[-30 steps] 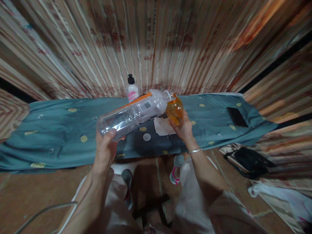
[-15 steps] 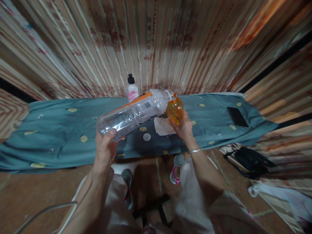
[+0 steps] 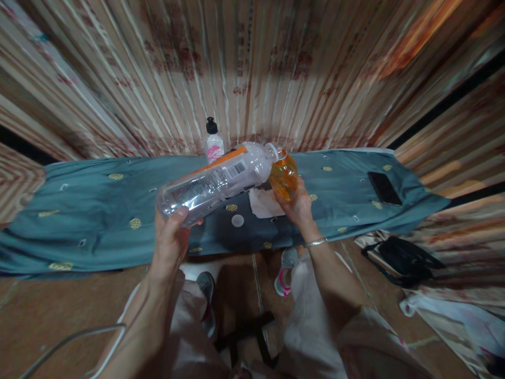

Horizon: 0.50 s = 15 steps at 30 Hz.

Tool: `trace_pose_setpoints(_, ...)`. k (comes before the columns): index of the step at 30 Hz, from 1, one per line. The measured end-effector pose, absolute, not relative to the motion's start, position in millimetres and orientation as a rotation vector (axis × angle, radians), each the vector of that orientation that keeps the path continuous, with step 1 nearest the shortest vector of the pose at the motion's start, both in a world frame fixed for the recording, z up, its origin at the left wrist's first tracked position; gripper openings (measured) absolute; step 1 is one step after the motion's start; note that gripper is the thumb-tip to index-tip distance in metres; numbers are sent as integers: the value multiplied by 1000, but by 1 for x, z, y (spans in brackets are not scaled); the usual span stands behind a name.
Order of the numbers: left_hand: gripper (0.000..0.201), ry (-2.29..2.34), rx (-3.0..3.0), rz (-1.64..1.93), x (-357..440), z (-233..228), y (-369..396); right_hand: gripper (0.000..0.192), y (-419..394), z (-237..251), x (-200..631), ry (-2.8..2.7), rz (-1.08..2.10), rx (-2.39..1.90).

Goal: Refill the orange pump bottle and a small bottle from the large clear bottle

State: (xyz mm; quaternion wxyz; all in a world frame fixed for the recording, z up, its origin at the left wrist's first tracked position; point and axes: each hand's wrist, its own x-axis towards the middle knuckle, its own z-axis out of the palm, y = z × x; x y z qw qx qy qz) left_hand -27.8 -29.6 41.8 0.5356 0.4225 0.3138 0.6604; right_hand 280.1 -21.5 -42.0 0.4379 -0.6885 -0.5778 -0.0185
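The left hand (image 3: 170, 239) grips the clear plastic bottle (image 3: 215, 181) tipped toward two o'clock, its mouth touching the small orange bottle (image 3: 282, 176) clasped by the right hand (image 3: 298, 208) above the surface (image 3: 98, 210). Keep mouths aligned, tilting gently.

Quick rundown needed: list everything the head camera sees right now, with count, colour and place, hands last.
clear bottle: 1, transparent with an orange-and-white label, tilted, mouth at the orange bottle.
orange bottle: 1, amber, above the cloth's centre.
bottle cap: 1, white, on the cloth under the clear bottle.
tissue: 1, white, on the cloth beside the cap.
pump bottle: 1, white and pink with a black top, at the cloth's far edge.
phone: 1, black, on the cloth's right end.
cloth: 1, teal with gold motifs, covering the table.
black bag: 1, on the floor at right.
left hand: grips the clear bottle's base.
right hand: holds the orange bottle.
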Motion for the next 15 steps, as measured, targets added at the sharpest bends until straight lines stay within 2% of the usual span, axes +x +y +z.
trace_pose_setpoints(15,65,791,993,1561,-30,41,-29,60,-21,-43,279,-1441,-37,-1680)
